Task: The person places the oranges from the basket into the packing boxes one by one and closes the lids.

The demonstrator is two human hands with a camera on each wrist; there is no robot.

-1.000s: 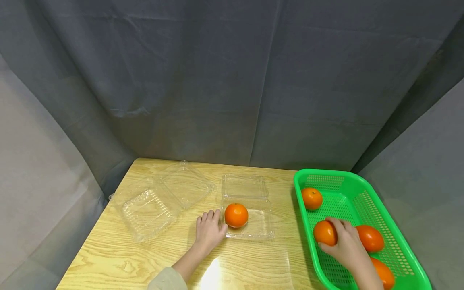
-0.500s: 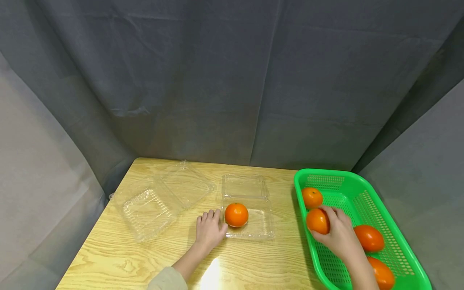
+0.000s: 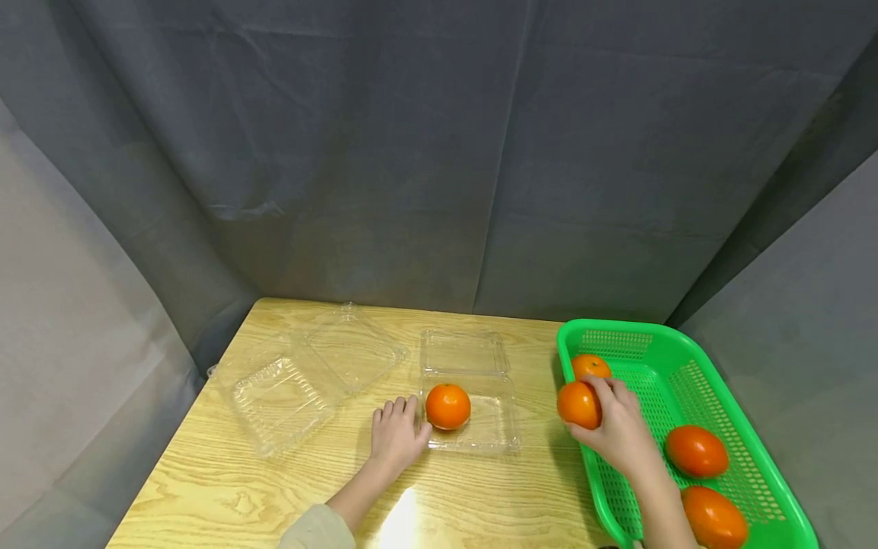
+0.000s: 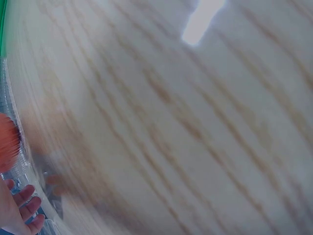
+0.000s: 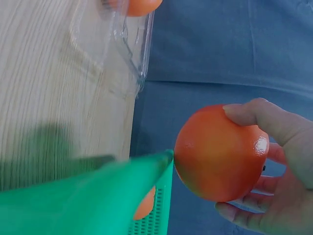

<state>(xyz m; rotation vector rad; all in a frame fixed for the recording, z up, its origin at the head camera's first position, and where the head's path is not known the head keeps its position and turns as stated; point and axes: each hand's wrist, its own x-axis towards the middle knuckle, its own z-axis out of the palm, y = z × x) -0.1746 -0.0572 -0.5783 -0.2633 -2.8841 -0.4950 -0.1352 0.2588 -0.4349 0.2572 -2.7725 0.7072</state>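
My right hand (image 3: pixel 613 427) holds a round, glossy orange (image 3: pixel 578 405) between thumb and fingers, over the left rim of the green plastic basket (image 3: pixel 617 327). In the right wrist view the thumb lies on one side of this orange (image 5: pixel 220 154) and the fingers on the other. A clear plastic clamshell box (image 3: pixel 495 427) lies with its lid folded back on the table. One orange (image 3: pixel 448 407) sits in its left half. My left hand (image 3: pixel 396 436) rests at the box's left edge, fingers relaxed, holding nothing.
Another orange (image 3: pixel 591 366) lies at the basket's far left; two longer orange-red fruits (image 3: pixel 696 451) lie on its right side. A second, larger clear clamshell (image 3: pixel 281 396) lies unfolded at the table's left. Grey curtains (image 3: pixel 384 152) stand behind the wooden table (image 3: pixel 226 488).
My right hand has moved left with the orange, from inside the basket to over its left rim. The left hand and both clear boxes have stayed in place.
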